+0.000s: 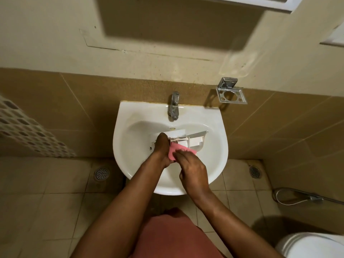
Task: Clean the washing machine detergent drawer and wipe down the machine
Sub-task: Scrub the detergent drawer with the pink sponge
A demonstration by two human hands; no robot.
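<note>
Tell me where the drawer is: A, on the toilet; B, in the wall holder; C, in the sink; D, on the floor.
C: the drawer lies in the sink below the tap, held by the left hand while the right hand holds a pink cloth against it.

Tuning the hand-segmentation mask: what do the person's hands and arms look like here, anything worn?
Left hand and right hand are bare: no gloves, rings, watch or bracelet visible. Both arms are uncovered down to the frame's lower edge, with no sleeves in view. The only clothing seen is a reddish-pink garment between the arms at the bottom.
</note>
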